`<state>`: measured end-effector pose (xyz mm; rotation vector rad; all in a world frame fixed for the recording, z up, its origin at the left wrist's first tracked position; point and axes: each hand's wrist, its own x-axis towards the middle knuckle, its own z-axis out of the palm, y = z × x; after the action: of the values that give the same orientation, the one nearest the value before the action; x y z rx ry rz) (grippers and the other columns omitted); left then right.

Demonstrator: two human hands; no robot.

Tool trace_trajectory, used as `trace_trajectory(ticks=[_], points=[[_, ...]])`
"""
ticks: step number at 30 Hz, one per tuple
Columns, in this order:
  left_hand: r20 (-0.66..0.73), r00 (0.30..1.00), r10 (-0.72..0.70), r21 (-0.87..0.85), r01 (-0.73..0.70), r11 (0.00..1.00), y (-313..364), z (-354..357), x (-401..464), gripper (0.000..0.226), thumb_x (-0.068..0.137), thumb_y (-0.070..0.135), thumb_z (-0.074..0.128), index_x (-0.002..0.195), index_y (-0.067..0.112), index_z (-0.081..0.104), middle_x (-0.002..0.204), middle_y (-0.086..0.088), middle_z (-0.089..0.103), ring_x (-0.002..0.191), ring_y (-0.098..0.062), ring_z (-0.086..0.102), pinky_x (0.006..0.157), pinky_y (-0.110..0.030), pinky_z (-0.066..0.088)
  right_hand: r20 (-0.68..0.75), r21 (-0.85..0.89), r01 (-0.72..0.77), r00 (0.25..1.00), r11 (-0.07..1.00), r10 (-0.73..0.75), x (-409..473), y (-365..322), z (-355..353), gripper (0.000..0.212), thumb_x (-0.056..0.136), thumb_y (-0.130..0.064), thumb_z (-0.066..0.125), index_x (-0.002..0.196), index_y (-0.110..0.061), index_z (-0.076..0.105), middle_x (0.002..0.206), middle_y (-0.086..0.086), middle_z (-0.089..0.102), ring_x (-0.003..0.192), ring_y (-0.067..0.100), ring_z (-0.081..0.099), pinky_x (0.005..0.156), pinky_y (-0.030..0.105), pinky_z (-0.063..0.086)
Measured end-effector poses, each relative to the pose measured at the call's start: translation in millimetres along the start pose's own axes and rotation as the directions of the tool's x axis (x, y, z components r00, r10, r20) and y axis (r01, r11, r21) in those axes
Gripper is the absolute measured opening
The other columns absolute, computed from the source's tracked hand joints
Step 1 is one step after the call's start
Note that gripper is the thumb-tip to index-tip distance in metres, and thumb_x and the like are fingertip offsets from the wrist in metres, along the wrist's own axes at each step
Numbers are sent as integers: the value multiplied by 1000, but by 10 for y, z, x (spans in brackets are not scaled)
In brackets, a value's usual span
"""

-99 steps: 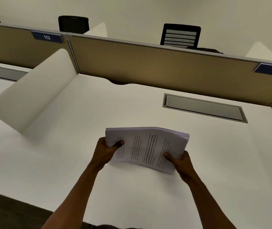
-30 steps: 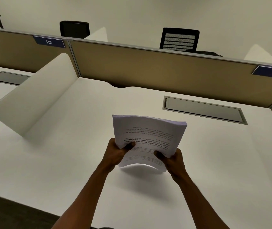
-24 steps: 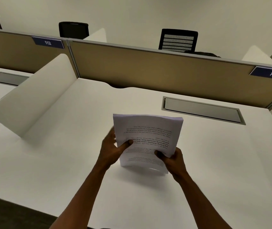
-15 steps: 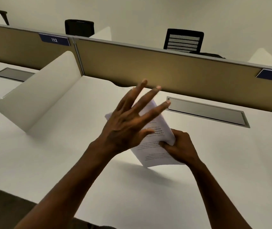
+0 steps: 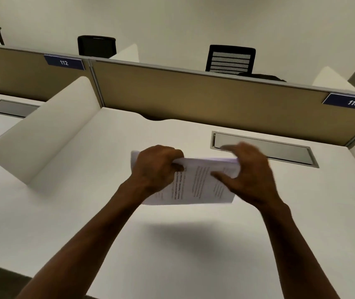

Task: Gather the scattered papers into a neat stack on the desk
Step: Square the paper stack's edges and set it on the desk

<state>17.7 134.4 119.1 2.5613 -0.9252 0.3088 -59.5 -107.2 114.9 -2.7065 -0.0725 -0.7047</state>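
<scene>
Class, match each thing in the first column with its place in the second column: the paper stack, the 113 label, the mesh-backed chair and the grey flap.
Things:
1. paper stack
2. 113 label
3. mesh-backed chair
4. grey flap

Places:
A. behind the tan partition
B. gripped by the left hand and right hand, above the desk
C. set into the desk top, near the partition
D. on the partition's top right corner

Pairs: 1-B, 2-D, 3-A, 4-C

Both arms outstretched, left hand [image 5: 153, 169] curled tight, right hand [image 5: 251, 180] clawed.
</scene>
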Motion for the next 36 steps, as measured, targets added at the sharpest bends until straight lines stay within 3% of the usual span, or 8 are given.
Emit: trace_trajectory(ticks=[3,5,7,8,14,20,29,36], points=[[-132,980,-146,-245,110,963,-224,71,-152,15,86,31,61,78,23,71,73,9,72,63,-8,62,62,-21,49,-378,221,-214,881,952,285,-184,266,31,83,72,-57,77,142,-24,45,141,1,53,134,18,46,111,35,38],[-187,954,-233,-378,149,914,-283,147,-225,10,85,25,69,76,21,72,68,11,69,59,-5,61,59,-16,45,-128,646,-406,777,647,616,-297,315,189,94,66,-58,82,145,-36,35,142,-2,50,134,14,47,103,34,43],[-175,945,-277,-461,169,871,-292,219,-249,8,86,21,73,78,19,72,70,10,71,61,-7,64,58,-16,47,263,794,-542,713,274,650,-414,319,421,105,60,-50,84,148,-40,28,145,3,46,134,20,47,98,36,43],[-164,948,-273,-469,168,867,-290,242,-247,8,86,21,73,79,19,73,71,9,72,62,-8,65,58,-18,49,355,766,-596,706,243,612,-482,323,531,111,57,-46,85,150,-41,24,149,4,43,136,21,45,100,38,42],[-60,992,-107,-223,91,971,-278,265,-184,11,83,25,64,81,26,74,76,10,75,67,-10,64,59,-16,40,232,632,-465,877,620,420,-350,494,733,112,63,-39,91,145,-58,17,155,-24,31,140,6,37,107,31,36],[26,999,-47,-147,50,988,-337,325,-135,14,86,25,62,87,26,75,80,8,75,72,-13,66,61,-15,37,446,643,-558,830,524,337,-280,677,994,51,63,-27,89,110,-20,71,103,0,76,100,26,71,81,42,61],[156,987,-36,-57,45,997,-353,608,-208,9,91,25,65,93,23,73,85,3,75,81,-20,68,73,-33,48,523,669,-666,737,330,428,-737,674,1402,33,73,-16,86,103,-19,74,103,4,77,100,26,71,84,45,60],[4,999,43,10,-43,999,-367,472,-225,7,90,27,62,87,25,69,81,7,73,72,-18,65,72,-33,48,403,739,-553,821,386,404,-683,603,1229,32,68,-38,85,98,-40,75,100,-6,77,91,14,73,73,31,62]])
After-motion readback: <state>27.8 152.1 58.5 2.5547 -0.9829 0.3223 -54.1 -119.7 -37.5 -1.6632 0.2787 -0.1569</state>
